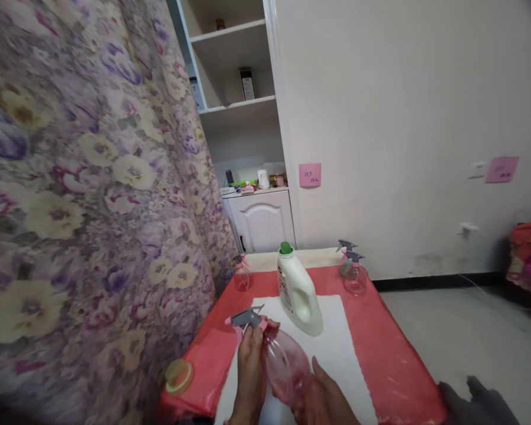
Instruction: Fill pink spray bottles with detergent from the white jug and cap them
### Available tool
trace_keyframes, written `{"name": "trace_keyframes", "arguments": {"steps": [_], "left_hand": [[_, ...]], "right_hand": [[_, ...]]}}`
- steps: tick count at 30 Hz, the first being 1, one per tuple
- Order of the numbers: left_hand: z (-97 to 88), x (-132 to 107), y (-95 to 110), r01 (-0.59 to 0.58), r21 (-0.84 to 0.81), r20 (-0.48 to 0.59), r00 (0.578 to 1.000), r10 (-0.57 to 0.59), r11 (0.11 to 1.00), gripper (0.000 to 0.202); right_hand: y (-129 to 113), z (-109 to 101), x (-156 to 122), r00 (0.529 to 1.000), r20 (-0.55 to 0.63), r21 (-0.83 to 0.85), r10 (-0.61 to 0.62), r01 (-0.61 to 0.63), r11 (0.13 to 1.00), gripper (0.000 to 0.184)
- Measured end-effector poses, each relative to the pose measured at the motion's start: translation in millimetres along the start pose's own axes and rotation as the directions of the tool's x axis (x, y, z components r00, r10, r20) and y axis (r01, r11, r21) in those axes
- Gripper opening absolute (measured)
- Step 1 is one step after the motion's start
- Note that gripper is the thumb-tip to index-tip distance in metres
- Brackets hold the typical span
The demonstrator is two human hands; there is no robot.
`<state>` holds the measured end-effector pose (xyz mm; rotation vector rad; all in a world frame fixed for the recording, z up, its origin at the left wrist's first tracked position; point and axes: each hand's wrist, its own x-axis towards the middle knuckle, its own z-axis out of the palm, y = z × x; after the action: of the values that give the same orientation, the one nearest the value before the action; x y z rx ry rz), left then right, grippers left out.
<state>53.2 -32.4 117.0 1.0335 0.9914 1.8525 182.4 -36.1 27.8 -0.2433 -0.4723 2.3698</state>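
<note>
A clear pinkish spray bottle point(287, 363) with a grey and pink trigger head point(248, 317) is tilted in front of me, its nozzle to the upper left. My left hand point(251, 360) grips it at the pink collar below the trigger. Around the lower end of the bottle is my right hand point(321, 392), its fingers partly seen through the clear wall. Just beyond stands a pale green jug point(303, 298) with a handle and an open neck, a green piece point(285, 248) sitting in its mouth. Both rest over a white cloth point(340, 336).
A red cover point(389, 354) lies on the table. One spray bottle point(242, 274) stands at the back left, others point(355, 278) at the back right. A roll of tape point(179, 376) lies at the front left. A floral curtain point(115, 206) borders the left side.
</note>
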Motion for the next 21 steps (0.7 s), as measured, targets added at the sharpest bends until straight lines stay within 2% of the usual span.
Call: {"name": "trace_keyframes", "arguments": {"steps": [3, 5, 8, 11, 13, 16, 18, 21], "left_hand": [[-1.2, 1, 0, 0.019, 0.019, 0.0, 1.0, -0.019, 1.0, 0.03], [-0.3, 0, 0, 0.05, 0.033, 0.027, 0.998, -0.05, 0.998, 0.032], [2.8, -5, 0, 0.076, 0.048, 0.075, 0.994, -0.079, 0.996, 0.033], [4.7, -8, 1, 0.059, 0.092, 0.054, 0.996, -0.064, 0.994, 0.032], [4.0, -9, 1, 0.045, 0.109, 0.019, 0.999, -0.048, 0.993, 0.031], [0.0, -7, -3, 0.022, 0.135, -0.033, 0.999, -0.018, 0.991, 0.032], [-3.6, -5, -6, 0.008, 0.16, -0.057, 0.998, 0.001, 0.987, 0.032], [-7.4, -4, -9, 0.009, 0.203, -0.048, 0.999, 0.001, 0.979, 0.031]], "right_hand": [[3, -3, 0, 0.998, -0.067, 0.046, -0.02, 0.024, 0.999, 0.047], [3, -9, 3, 0.995, -0.088, 0.009, 0.056, -0.055, 0.998, 0.061], [0, -19, 7, 0.971, -0.013, -0.041, 0.238, -0.238, 0.97, 0.095], [-3, -18, 8, 0.954, 0.054, -0.052, 0.295, -0.292, 0.955, 0.102], [-3, -12, 5, 0.973, 0.017, -0.031, 0.231, -0.231, 0.972, 0.098], [-1, -5, 2, 0.996, -0.04, 0.013, 0.079, -0.078, 0.997, 0.079], [2, -10, 1, 1.0, -0.004, -0.017, -0.001, 0.001, 1.0, 0.064], [9, -24, 4, 0.997, 0.021, -0.097, -0.069, 0.071, 0.993, 0.052]]}}
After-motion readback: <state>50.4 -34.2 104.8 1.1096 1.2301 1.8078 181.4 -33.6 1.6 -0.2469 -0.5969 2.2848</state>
